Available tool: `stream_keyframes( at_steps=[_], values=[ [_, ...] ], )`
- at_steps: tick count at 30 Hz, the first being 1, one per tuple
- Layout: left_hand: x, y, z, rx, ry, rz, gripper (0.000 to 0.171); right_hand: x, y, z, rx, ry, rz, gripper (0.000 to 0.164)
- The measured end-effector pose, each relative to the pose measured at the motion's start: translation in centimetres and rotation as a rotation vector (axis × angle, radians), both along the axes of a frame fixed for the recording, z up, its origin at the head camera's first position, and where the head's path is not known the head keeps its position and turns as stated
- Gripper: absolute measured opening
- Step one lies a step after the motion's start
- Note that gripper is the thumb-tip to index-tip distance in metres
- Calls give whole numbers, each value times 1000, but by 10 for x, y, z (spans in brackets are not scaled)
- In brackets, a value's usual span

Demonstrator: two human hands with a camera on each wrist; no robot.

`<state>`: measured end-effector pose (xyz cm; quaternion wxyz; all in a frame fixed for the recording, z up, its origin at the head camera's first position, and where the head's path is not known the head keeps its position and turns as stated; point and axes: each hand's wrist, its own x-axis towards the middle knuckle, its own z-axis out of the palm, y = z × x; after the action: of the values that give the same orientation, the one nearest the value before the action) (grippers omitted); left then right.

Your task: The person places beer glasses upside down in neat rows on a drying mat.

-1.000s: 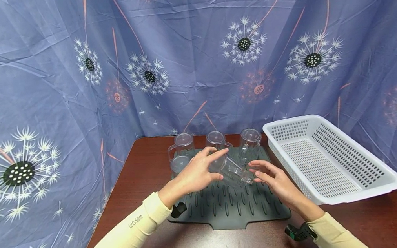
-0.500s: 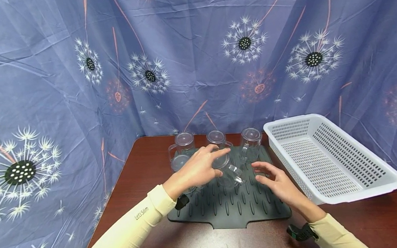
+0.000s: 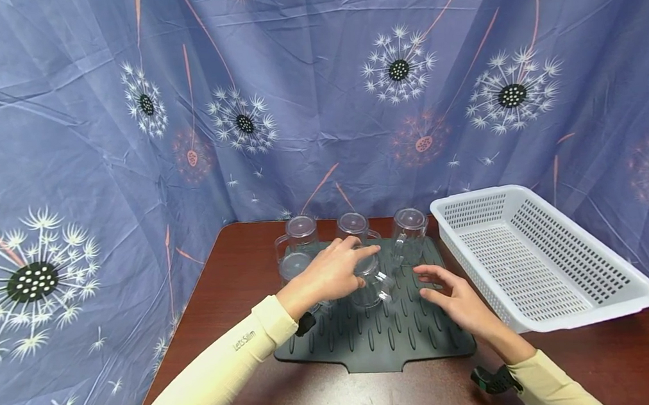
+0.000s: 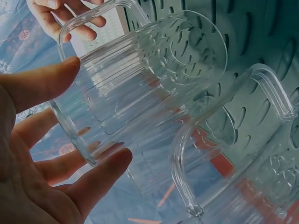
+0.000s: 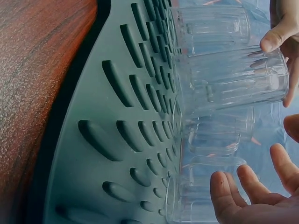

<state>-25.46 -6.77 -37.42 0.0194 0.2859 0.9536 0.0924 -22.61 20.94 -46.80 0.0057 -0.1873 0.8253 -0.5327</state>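
My left hand grips a clear glass mug near its base, thumb on one side and fingers on the other. In the left wrist view this mug is upside down, its rim towards the dark drying mat. Seen from the right wrist, it tilts slightly; whether the rim touches the mat I cannot tell. Its handle points right, towards my right hand, which hovers above the mat with loosely bent fingers and holds nothing. Left of the held mug, another upturned mug is partly hidden by my left hand.
Along the back of the mat stand three upturned glass mugs: left, middle and right. A white perforated basket sits at the right on the brown table. A patterned blue cloth hangs behind.
The held mug has gone from strongly tilted to nearly upright upside down, its rim end swinging left and down to the mat. My left hand moved slightly right; the right hand barely moved.
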Motion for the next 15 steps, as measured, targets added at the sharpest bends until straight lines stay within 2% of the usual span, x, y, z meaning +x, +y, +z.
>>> stream_keyframes(
  at_steps=[8, 15],
  values=[
    [-5, 6, -6, -73, 9, 18, 72, 2, 1, 1, 7, -19, -10, 41],
    [-7, 8, -11, -84, 15, 23, 72, 3, 2, 1, 15, -22, -15, 41]
  ],
)
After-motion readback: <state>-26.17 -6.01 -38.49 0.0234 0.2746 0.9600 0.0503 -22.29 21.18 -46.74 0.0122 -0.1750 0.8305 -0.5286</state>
